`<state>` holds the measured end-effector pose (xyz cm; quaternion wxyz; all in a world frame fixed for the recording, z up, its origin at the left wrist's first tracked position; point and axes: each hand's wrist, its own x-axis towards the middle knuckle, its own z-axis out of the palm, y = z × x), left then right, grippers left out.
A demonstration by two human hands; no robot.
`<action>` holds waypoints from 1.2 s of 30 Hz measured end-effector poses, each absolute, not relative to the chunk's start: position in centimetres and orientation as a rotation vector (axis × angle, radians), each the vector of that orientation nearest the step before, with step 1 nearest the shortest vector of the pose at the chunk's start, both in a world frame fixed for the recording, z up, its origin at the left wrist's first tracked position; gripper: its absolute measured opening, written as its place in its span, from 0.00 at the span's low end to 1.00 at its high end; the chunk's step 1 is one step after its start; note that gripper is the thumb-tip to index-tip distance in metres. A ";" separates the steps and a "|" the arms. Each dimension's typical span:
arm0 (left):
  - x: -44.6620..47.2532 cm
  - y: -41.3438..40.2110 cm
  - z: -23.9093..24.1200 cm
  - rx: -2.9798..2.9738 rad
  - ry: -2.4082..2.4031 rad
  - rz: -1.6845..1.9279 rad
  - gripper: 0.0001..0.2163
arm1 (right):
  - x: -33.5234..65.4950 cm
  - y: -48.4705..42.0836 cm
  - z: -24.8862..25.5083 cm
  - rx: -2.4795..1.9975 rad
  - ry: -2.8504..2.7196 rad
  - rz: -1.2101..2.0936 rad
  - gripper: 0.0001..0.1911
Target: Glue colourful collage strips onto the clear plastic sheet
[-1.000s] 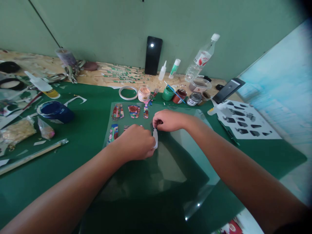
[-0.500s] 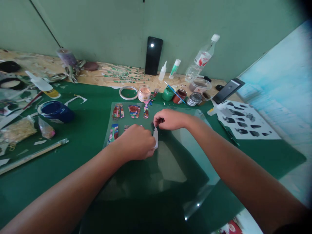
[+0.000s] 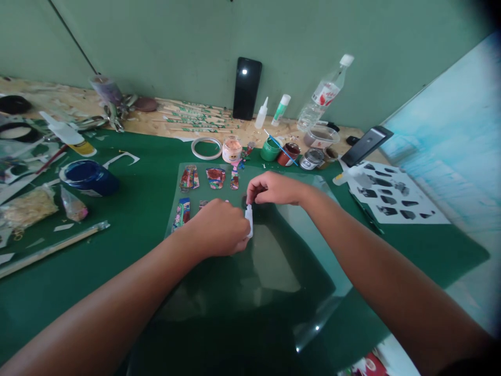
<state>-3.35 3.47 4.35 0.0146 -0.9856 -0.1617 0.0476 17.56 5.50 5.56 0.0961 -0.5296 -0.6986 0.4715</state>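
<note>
My left hand [image 3: 223,227] is closed around a small white nozzled bottle [image 3: 249,222], upright over the clear plastic sheet [image 3: 242,297]. Just above the bottle's tip, my right hand [image 3: 274,188] has its thumb and fingers pinched together. Whatever sits between those fingertips is too small to make out. On the sheet beyond and beside my left hand lie several colourful patterned pieces: a tapered one [image 3: 215,178], a pair of joined strips [image 3: 190,178] and a long one [image 3: 182,213]. My left hand partly hides another piece [image 3: 203,204].
Behind the sheet stand an open peach paint jar [image 3: 232,150], a green paint jar [image 3: 271,150] and a tape ring [image 3: 206,149]. A blue paint jar [image 3: 89,177] is at left. A printed sheet [image 3: 410,206] lies right. A phone [image 3: 247,89] leans on the wall near a plastic bottle [image 3: 324,96].
The right fingertips and bottle tip have shifted very slightly, with the right hand a touch higher. Both hands otherwise keep the same place and grip.
</note>
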 end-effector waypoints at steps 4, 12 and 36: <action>-3.4 3.4 4.4 -3.074 -0.501 0.137 0.13 | 17.4 5.4 5.5 -1.564 -2.050 1.388 0.04; -3.5 3.3 4.4 -3.076 -0.512 0.135 0.13 | 17.0 5.6 5.1 -1.596 -2.126 1.272 0.07; -6.9 8.7 6.6 -3.021 -1.474 -0.754 0.20 | 17.6 5.0 5.4 -1.680 -1.770 1.179 0.16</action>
